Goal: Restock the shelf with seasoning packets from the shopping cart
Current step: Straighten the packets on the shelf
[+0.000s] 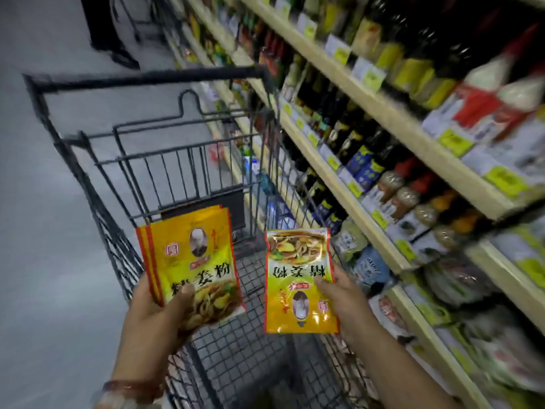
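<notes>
My left hand (153,308) grips a small stack of yellow seasoning packets (188,255), thumb on the front, above the black wire shopping cart (182,175). My right hand (342,296) pinches a single yellow seasoning packet (298,278), held upside down, over the cart's right side. Both packets show a food picture and a small portrait. The wooden shelf (348,190) runs along the right, an arm's length from my right hand.
The shelf rows hold dark sauce bottles (351,143), jars and bagged goods with yellow price tags. A person's dark legs (103,28) stand up the aisle beyond the cart. Grey floor (44,231) lies to the left.
</notes>
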